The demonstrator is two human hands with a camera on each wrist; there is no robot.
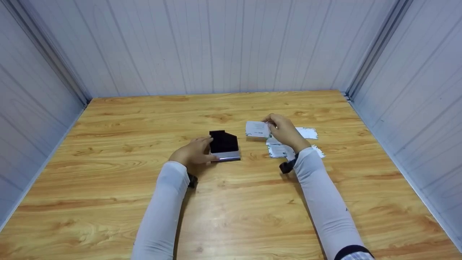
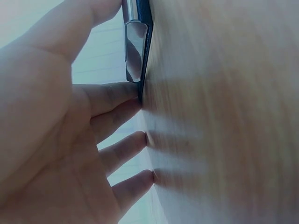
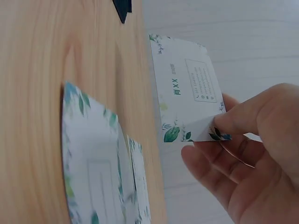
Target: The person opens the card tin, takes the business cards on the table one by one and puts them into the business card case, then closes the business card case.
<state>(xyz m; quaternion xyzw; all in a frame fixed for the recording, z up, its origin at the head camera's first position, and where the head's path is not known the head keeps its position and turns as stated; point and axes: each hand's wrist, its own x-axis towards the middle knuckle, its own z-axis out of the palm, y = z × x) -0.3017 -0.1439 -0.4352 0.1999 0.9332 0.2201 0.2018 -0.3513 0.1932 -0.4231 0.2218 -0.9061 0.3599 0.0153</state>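
Note:
A black business card case [image 1: 223, 141] with a shiny metal front strip lies opened out on the wooden table. At its left side is my left hand [image 1: 193, 151], thumb on the metal strip and a fingertip touching the black edge. The other fingertips of that hand rest spread on the tabletop in the left wrist view. My right hand [image 1: 285, 131] pinches a white business card [image 3: 187, 88] printed with green leaves, raised above the table. Below and beside this hand lie several more leaf-bordered cards [image 3: 91, 149], partly hidden by the right wrist in the head view.
The light wood table [image 1: 231, 206] runs back to a pale panelled wall [image 1: 223, 47]. Similar panels [image 1: 422, 108] stand along both sides. A dark band with a small black device [image 1: 287, 167] sits on the right wrist, and another device [image 1: 192, 180] on the left.

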